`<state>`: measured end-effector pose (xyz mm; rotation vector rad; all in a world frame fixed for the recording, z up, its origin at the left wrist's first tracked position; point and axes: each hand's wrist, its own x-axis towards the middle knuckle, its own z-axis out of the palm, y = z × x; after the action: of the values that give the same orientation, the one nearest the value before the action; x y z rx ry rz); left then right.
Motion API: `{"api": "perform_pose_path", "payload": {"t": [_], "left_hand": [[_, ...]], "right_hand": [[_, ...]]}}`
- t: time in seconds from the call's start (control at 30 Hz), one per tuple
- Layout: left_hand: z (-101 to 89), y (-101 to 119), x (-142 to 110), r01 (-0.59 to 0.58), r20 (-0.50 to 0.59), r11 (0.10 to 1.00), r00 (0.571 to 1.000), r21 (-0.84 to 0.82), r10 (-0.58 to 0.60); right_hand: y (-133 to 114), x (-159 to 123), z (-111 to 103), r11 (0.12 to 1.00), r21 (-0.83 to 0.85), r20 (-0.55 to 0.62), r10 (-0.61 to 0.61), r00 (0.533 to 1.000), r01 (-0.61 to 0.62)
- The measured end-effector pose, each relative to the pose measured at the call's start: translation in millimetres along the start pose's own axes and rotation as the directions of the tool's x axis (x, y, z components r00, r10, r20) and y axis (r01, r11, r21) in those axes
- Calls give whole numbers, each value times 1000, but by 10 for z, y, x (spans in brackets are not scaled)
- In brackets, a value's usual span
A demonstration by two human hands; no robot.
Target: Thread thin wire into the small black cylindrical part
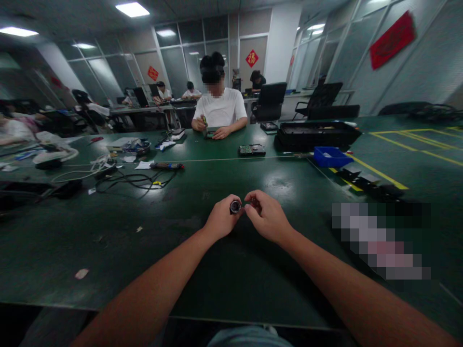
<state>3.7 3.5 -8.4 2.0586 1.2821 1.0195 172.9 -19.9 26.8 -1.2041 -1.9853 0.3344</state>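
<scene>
My left hand (223,218) is closed around a small round black piece with a silvery ring (235,207), its round end facing me. I cannot make out whether it is a lens or another cylindrical part. Close beside it, my right hand (266,217) is curled, thumb and fingertips drawn toward the round piece. Something small and dark shows inside the right fingers, too unclear to name. Both hands are just above the green tabletop (202,270), near the middle of the view.
Across the table a person in a white shirt (220,108) handles a small item. A hard drive (251,150), a black tray (318,135) and a blue bin (332,156) lie beyond my hands. Black cables (135,180) and a screwdriver-like tool (167,166) lie left. A blurred patch covers something at right.
</scene>
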Motion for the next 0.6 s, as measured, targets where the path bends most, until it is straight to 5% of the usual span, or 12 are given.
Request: {"api": "perform_pose_path", "payload": {"t": [0.2,0.4,0.6], "left_hand": [[-8,-63,19,40,-44,999,998,-35,-41],[-34,-65,18,49,-36,997,998,-52,-51],[-12,-84,14,93,-55,994,994,-59,-96]], "right_hand": [[-101,-42,-92,990,94,-50,-104,993,109],[-97,-90,-123,995,89,66,-56,996,50],[8,-147,-58,930,362,-252,34,967,62]]}}
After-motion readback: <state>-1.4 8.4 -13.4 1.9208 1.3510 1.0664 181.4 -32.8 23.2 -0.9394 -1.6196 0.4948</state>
